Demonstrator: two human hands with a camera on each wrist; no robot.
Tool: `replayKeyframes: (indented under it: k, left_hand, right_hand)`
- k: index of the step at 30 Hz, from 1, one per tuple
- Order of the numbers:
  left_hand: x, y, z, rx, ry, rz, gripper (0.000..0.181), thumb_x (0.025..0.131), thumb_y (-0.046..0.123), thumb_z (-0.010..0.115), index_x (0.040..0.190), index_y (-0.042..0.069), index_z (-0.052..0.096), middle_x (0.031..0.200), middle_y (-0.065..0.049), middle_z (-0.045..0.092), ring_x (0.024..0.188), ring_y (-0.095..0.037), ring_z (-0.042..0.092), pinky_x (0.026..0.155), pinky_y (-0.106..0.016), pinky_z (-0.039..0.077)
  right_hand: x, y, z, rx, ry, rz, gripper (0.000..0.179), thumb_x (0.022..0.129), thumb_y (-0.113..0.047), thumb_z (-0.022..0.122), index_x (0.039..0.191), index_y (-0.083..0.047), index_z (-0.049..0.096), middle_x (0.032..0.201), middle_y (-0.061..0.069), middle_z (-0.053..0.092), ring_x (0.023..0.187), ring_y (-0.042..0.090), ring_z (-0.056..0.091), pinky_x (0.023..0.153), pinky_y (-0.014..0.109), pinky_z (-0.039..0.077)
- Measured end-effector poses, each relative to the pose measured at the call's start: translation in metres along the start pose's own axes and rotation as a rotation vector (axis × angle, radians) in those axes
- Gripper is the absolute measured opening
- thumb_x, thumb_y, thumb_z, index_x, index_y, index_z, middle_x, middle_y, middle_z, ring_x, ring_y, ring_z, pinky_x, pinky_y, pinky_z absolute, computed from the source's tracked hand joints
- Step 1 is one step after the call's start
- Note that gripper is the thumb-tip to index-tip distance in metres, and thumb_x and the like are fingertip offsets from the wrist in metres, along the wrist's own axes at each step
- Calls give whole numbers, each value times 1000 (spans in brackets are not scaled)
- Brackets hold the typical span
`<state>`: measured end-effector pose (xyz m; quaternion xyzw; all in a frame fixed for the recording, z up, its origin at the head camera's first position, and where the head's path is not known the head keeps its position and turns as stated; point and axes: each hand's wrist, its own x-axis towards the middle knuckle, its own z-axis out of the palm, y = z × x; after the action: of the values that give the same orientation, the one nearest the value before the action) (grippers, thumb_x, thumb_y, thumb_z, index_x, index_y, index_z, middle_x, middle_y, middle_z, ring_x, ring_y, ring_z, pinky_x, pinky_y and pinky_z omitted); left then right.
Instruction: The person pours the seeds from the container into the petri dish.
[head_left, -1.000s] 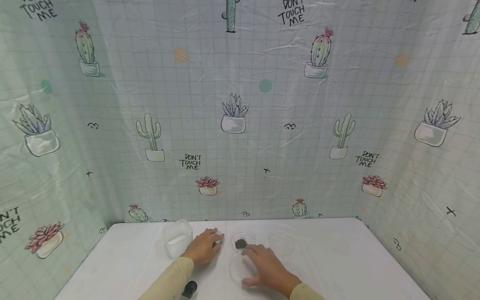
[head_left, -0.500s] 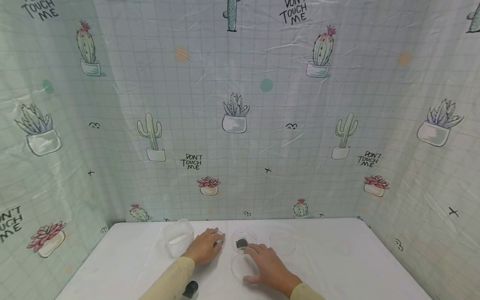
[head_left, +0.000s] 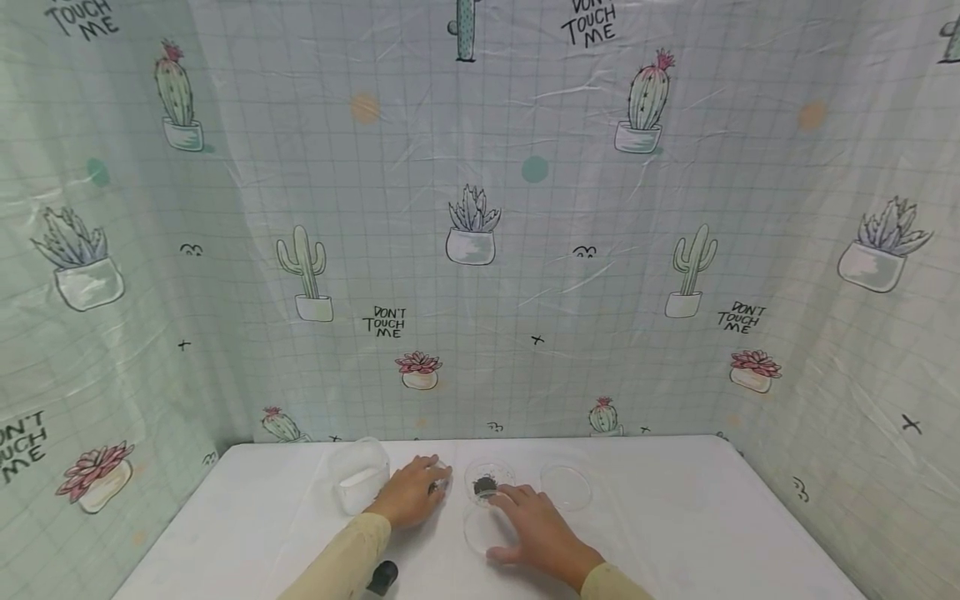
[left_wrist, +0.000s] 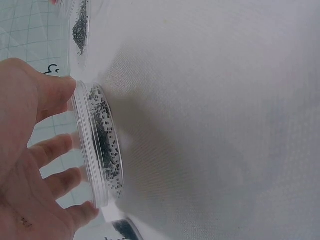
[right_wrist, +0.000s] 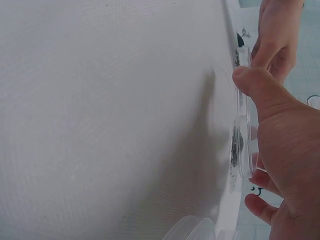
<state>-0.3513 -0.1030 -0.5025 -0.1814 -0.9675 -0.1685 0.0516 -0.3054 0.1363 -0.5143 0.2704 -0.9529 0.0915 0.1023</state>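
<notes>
My left hand (head_left: 407, 493) holds a clear petri dish lid (left_wrist: 87, 150) by its rim, thumb on one side and fingertips on the other. Right under this lid is a shallow dish holding scattered dark granules (left_wrist: 104, 142). To its right, in the head view, stands a second clear dish with a small heap of dark granules (head_left: 484, 485). My right hand (head_left: 543, 533) grips another clear round lid (right_wrist: 244, 145) between thumb and fingers, close in front of that second dish. Part of the left lid is hidden behind the fingers in the head view.
Another clear round piece (head_left: 588, 487) lies to the right of the second dish. A translucent plastic container (head_left: 369, 458) stands beyond the left wrist. Close to the left sleeve is a black object (head_left: 384, 577). A cactus-print curtain (head_left: 480, 333) surrounds the white table (head_left: 675, 517).
The head view has shifted very slightly. Both hands keep almost the same place and hold, with the right lid still in front of the second dish.
</notes>
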Motion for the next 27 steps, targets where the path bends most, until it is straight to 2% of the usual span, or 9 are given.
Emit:
replayKeyframes:
  k: [5, 13, 27]
  left_hand:
    - [1, -2, 2, 4, 7, 7, 35, 94, 28, 59, 127, 17, 64, 144, -14, 51, 136, -41, 42, 109, -65, 35]
    - [1, -2, 3, 1, 12, 10, 35, 94, 28, 59, 127, 16, 64, 143, -14, 51, 136, -41, 43, 108, -65, 35]
    - [1, -2, 3, 4, 20, 10, 35, 93, 27, 60, 126, 16, 64, 142, -14, 52, 135, -41, 44, 108, -65, 36]
  right_hand:
    - [2, 0, 0, -12, -21, 22, 66, 75, -59, 72, 127, -21, 57, 137, 5, 56, 121, 26, 53, 99, 56, 48]
    - [5, 3, 5, -39, 6, 11, 63, 77, -60, 70, 126, -21, 58, 137, 6, 57, 120, 27, 54, 97, 54, 49]
    - [8, 4, 7, -46, -2, 25, 67, 76, -61, 69, 128, -19, 59, 137, 8, 57, 119, 28, 55, 97, 54, 49]
